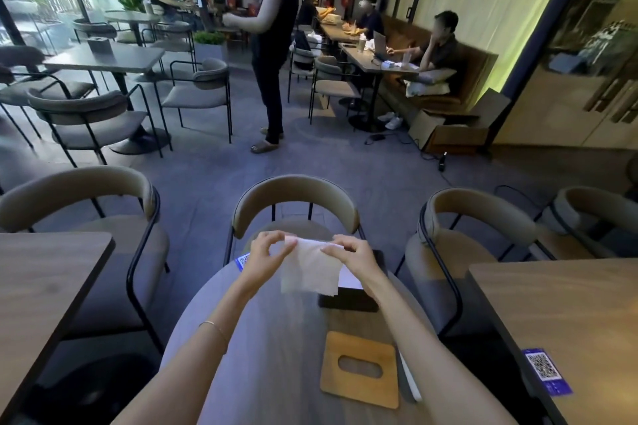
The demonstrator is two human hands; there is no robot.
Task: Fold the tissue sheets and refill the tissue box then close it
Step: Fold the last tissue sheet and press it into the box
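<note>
One tissue [309, 267] pinched at top corners by left hand [266, 254] and right hand [354, 257]; one lid [359, 369], one box [348, 300] on table [276, 338].

The tissue sheet [309, 267] is plain white with a faint embossed texture, and the box [348, 300] behind it is black with white paper showing at its top. The lid [359, 369] is light honey-coloured wood with a dark oval slot, lying on a tabletop [276, 338] that reads grey-blue with a brown wood-grain patch around the lid. A thin gold bracelet [215, 328] circles the left wrist, and the stickers [547, 371] on both tabletops are blue with a black-and-white QR pattern.
</note>
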